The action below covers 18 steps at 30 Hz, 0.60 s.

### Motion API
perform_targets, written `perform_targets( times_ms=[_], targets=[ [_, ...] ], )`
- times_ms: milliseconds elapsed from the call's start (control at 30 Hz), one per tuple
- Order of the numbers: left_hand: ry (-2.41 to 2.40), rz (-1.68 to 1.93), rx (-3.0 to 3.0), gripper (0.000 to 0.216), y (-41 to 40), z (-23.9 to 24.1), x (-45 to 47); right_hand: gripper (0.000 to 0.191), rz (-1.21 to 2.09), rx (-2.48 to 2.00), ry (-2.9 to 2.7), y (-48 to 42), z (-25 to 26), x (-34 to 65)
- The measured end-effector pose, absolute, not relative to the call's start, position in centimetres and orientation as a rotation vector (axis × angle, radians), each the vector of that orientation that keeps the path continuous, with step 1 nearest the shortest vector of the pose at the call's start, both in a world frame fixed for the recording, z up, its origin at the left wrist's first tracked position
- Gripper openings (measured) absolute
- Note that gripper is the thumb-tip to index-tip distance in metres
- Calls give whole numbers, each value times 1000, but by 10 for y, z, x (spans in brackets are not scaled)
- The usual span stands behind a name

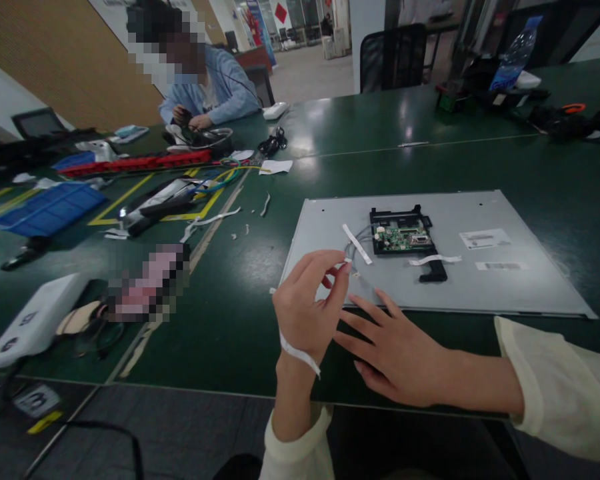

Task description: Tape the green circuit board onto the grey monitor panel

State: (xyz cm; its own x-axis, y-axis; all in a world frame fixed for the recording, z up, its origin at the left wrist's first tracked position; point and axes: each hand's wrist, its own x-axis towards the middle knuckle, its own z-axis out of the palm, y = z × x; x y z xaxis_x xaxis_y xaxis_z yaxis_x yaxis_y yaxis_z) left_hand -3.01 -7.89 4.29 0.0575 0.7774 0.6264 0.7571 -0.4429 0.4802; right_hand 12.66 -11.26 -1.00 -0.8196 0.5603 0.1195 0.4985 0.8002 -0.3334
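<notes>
A flat grey metal panel (485,273) lies on the table in front of me. On it sits a black bracket (433,268) with a green circuit board (403,239), from which thin grey cables (361,237) run to the left. A strip of white tape (357,245) crosses these cables; another white strip (435,259) lies over the bracket's lower arm. My left hand (307,303) pinches thumb and forefinger together by the cables, around something small and whitish that I cannot make out. White tape hangs round its wrist. My right hand (393,350) rests with spread fingers at the panel's near edge.
Across the table (230,267) a person (215,87) in a blue top handles dark items. To the left are a blue bin (50,207), a white box (35,320) and a pink phone-like object (150,280). A water bottle (515,57) stands at the far right.
</notes>
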Motion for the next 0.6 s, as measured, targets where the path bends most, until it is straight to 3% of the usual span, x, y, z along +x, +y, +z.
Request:
perform_targets(
  times_ms=[600],
  targets=[
    [1307,1591,2270,11,-88,39,-12,44,402,-813,-2696,-111,-12,125]
  ],
)
